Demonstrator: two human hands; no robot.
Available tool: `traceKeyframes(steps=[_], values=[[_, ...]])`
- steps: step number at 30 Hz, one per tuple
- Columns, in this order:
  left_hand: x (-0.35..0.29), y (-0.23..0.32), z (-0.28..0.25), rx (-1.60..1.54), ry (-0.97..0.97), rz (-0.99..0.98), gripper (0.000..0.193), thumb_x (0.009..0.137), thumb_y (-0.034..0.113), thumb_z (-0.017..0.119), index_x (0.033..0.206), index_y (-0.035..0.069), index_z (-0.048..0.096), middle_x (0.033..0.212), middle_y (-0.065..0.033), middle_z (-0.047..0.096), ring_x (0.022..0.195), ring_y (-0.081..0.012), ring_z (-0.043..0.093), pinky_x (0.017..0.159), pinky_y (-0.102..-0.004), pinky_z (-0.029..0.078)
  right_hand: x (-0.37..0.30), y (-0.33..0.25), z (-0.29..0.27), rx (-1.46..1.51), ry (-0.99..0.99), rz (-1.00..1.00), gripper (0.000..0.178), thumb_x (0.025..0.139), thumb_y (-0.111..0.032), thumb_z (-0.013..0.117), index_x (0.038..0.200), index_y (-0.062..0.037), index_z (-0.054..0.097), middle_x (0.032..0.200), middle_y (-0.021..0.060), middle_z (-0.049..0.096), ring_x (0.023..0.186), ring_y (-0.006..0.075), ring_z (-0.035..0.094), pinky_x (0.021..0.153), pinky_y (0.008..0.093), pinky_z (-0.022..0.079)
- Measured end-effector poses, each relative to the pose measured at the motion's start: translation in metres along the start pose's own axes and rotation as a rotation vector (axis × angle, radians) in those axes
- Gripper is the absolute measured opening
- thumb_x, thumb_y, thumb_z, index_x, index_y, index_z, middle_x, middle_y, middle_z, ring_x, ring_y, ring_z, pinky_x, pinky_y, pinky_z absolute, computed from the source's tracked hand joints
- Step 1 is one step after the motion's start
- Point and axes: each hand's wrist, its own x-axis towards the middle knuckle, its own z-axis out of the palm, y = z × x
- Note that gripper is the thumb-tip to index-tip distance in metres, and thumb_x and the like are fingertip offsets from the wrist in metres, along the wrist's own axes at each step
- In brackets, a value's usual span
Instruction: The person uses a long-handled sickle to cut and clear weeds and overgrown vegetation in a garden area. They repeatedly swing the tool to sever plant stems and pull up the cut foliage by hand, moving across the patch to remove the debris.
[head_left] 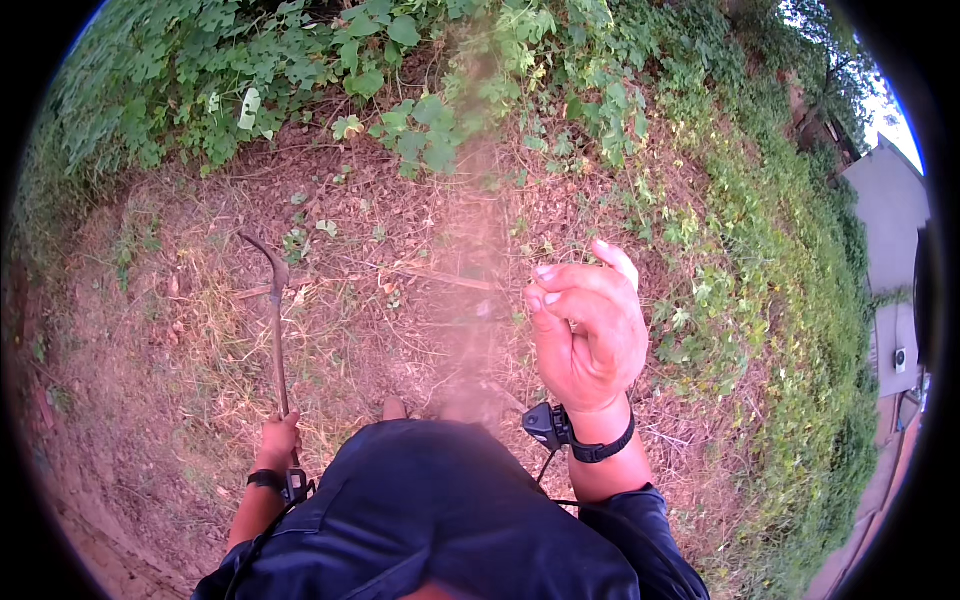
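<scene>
My left hand point(281, 437) is wrapped round the lower end of a long-handled sickle point(279, 345). The wooden handle points away from me, and the dark curved blade point(270, 258) bends to the left at its far end, over dry grass and soil. My right hand point(593, 330) is raised in front of me on the right, palm partly turned inward. Its thumb and first fingers are drawn together in a pinch, while the little finger sticks out. Whatever may be between those fingertips is too small to make out.
Green leafy vines point(230, 70) grow thickly along the far side. More low greenery point(790, 340) runs down a bank on the right, beside a grey building point(890, 225). Dry leaves and stalks point(400, 240) cover the ground. A blurred vertical smear crosses the middle of the picture.
</scene>
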Motion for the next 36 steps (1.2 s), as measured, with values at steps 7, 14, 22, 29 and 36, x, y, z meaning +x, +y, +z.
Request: traceKeyframes(steps=[7, 14, 22, 29, 36], values=[[0.001, 0.002, 0.0, -0.008, -0.005, -0.024, 0.023, 0.093, 0.027, 0.063, 0.089, 0.009, 0.049, 0.057, -0.0004, 0.043, 0.041, -0.0152, 0.042, 0.038, -0.0334, 0.037, -0.001, 0.003, 0.013, 0.184, 0.109, 0.244, 0.028, 0.073, -0.003, 0.081, 0.088, -0.0106, 0.059, 0.082, 0.0024, 0.069, 0.076, 0.0171, 0.067, 0.092, 0.0444, 0.049], [-0.003, 0.008, 0.002, 0.02, -0.01, -0.018, 0.025, 0.094, 0.028, 0.06, 0.087, 0.006, 0.05, 0.06, -0.0012, 0.047, 0.044, -0.0146, 0.046, 0.038, -0.0324, 0.041, 0.0, 0.008, 0.018, 0.251, 0.13, 0.275, 0.029, 0.073, -0.003, 0.082, 0.089, -0.0106, 0.059, 0.08, 0.002, 0.069, 0.075, 0.0172, 0.068, 0.09, 0.0442, 0.051], [0.005, 0.003, 0.001, 0.038, -0.02, -0.006, 0.024, 0.094, 0.028, 0.06, 0.087, 0.007, 0.05, 0.06, -0.0014, 0.048, 0.044, -0.0148, 0.047, 0.037, -0.0328, 0.041, 0.004, 0.01, 0.023, 0.186, 0.122, 0.15, 0.032, 0.075, 0.0, 0.08, 0.091, -0.0119, 0.054, 0.078, 0.0013, 0.068, 0.074, 0.0176, 0.068, 0.088, 0.0457, 0.051], [0.006, 0.002, 0.003, -0.001, -0.002, -0.028, 0.022, 0.094, 0.026, 0.062, 0.09, 0.01, 0.047, 0.058, -0.0004, 0.045, 0.043, -0.0149, 0.043, 0.038, -0.033, 0.036, 0.005, 0.007, 0.025, 0.193, 0.158, 0.147, 0.034, 0.075, -0.001, 0.08, 0.095, -0.0121, 0.054, 0.08, 0.001, 0.068, 0.075, 0.0178, 0.068, 0.088, 0.0454, 0.051], [0.003, 0.001, 0.003, 0.006, -0.013, -0.025, 0.023, 0.093, 0.026, 0.062, 0.09, 0.01, 0.047, 0.059, 0.0, 0.044, 0.043, -0.0139, 0.043, 0.037, -0.0318, 0.036, 0.006, 0.007, 0.023, 0.197, 0.144, 0.145, 0.032, 0.076, 0.0, 0.079, 0.096, -0.0109, 0.056, 0.082, 0.0026, 0.069, 0.076, 0.0187, 0.068, 0.089, 0.0447, 0.051]])
